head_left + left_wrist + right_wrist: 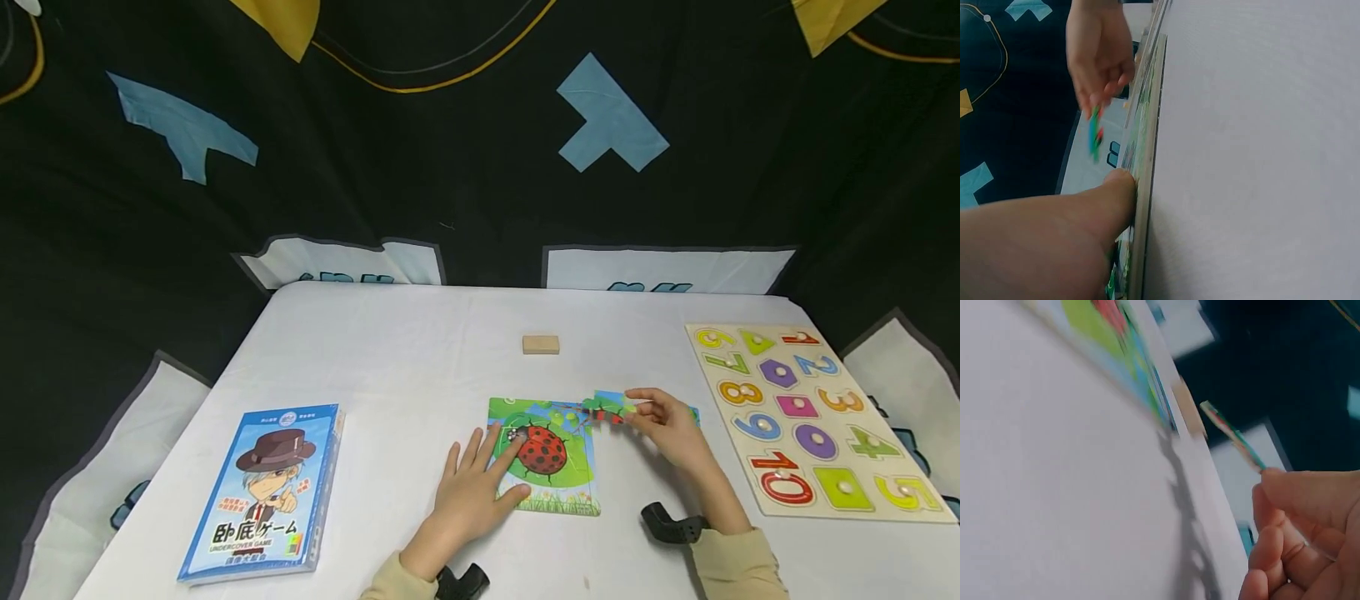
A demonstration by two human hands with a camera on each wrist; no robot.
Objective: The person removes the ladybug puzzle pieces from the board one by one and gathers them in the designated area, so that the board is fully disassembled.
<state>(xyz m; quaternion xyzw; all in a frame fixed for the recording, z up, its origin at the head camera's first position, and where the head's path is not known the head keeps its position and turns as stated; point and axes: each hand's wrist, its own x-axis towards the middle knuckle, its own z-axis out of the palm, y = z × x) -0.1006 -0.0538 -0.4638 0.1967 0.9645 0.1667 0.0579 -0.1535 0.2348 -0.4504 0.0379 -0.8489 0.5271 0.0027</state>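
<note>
Works before a black cloth backdrop [450, 175] with pale-blue patches, at a white-covered table [390, 350]. Has at the far right a flat cream board [787, 429] with coloured number and shape inserts. Has at the left a blue rectangular box [258, 496], printed with a cartoon figure in a brown hat. Has between these 2, lying flat, a square jigsaw picture [558, 462] of a red, black-spotted ladybird on green. Wears beige sleeves [733, 567] and 1 black device [673, 527] at each wrist. Lays the left hand [471, 490] across the jigsaw's left edge, with fingers straight and spread apart. Holds the right hand [671, 433] above the table, with thumb and index finger clamped on a small, thin, blue, green and red jigsaw piece [606, 406] and with other fingers curled toward the palm. Holds that piece clear of the table, near the jigsaw's far right corner and apart from the jigsaw. Has beyond, well apart, a small tan rectangular wooden block [541, 345].
</note>
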